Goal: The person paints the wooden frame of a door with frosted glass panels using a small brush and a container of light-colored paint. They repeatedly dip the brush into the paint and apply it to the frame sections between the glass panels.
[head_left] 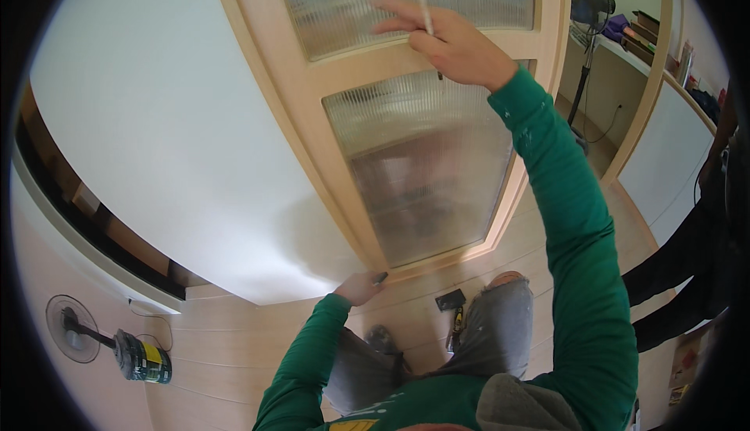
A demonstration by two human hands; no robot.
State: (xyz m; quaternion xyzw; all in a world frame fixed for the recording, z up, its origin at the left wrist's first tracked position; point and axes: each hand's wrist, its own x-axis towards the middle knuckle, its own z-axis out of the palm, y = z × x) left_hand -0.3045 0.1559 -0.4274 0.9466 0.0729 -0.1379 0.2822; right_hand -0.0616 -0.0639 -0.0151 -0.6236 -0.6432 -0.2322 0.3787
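Observation:
A wooden door (312, 79) with ribbed glass panes (422, 165) stands before me. My right hand (457, 44) is raised at its middle rail, with a thin white stick (423, 1) between the fingers. Some of those fingers stretch out to the left, and the stick's exact kind does not show. Low down by the door's bottom left corner is my left hand (361, 289). It is closed on a small dark object (380, 278) that I cannot make out.
Left of the door is a smooth white panel (156, 118). On the floor lie a black flat piece (451, 300) and a yellow-and-black tool (456, 329). A green tub (142, 357) is at the left. A standing fan (591, 1) and a person in dark trousers (676, 275) are at the right.

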